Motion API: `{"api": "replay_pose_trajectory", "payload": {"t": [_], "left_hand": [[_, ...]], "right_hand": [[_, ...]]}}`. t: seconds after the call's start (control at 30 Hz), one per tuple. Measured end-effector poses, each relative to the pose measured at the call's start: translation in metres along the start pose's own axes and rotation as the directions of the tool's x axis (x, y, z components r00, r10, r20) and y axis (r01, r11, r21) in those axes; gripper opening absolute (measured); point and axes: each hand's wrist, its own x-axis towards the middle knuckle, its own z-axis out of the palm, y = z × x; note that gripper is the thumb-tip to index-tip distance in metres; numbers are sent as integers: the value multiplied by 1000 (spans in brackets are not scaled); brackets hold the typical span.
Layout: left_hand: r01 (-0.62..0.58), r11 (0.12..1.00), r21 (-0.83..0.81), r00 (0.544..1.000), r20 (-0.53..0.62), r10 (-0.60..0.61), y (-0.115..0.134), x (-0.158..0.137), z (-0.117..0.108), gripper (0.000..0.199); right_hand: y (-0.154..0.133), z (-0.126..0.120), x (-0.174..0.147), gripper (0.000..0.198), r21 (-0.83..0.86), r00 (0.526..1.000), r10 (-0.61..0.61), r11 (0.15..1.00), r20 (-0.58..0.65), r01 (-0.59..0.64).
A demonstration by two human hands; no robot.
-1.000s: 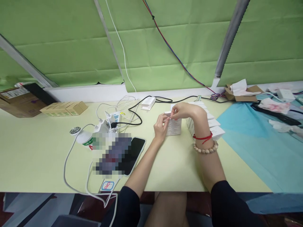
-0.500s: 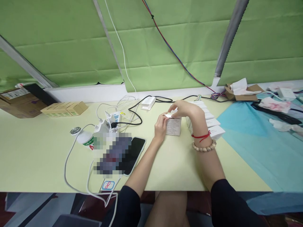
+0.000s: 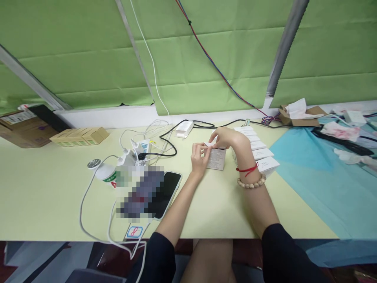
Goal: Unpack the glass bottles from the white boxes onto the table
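Clock is centred on the box in my hands, 12 = toward the wall.

Box [image 3: 216, 158]: directly in front of me on the yellow table [image 3: 218, 200], looks upright, face with small print toward me. White flap [image 3: 210, 144] showing along its top edge.

Left hand [image 3: 200, 159]: on the box's 9 o'clock side. Fingers bent, thumb reaching up to the top edge by the flap. Can't tell if that's a firm grip or just bracing.

Right hand [image 3: 228, 137]: comes over the top from 1 o'clock, wrist bent sharply, thumb and forefinger tips at the flap. Can't tell if they're pinching it or only pressing. Red cord [image 3: 247, 169] and beaded bracelet [image 3: 251, 182] on that wrist.

Around it: row of white boxes [image 3: 262, 153] from 1 to 3, partly behind my forearm. Single white carton [image 3: 184, 129] at 10–11, near the black cable [image 3: 204, 126]. Phone [image 3: 169, 188] at 8, apart from my left forearm. White bottle [image 3: 106, 173] near 9, lying tilted. Row of tan boxes [image 3: 79, 136] past it, 9–10. Blue sheet [image 3: 306, 181] at 3–4. Open cardboard box [image 3: 303, 121] at 2, white paper inside.
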Motion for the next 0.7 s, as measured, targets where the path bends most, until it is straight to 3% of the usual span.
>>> {"api": "replay_pose_trajectory", "payload": {"t": [0.23, 0.47, 0.7], "left_hand": [[-36, 997, 76, 999, 30, 33, 4, 0, 0, 7], [-98, 992, 84, 995, 11, 97, -1, -5, 4, 14], [-126, 988, 94, 991, 53, 121, -2, -10, 2, 16]], "right_hand": [[-6, -2, -4, 38, 44, 998, 61, 997, 13, -61], [-8, -2, -7, 40, 76, 994, 91, 993, 58, -95], [3, -1, 0, 27, 173, 986, 56, 981, 158, -84]]}}
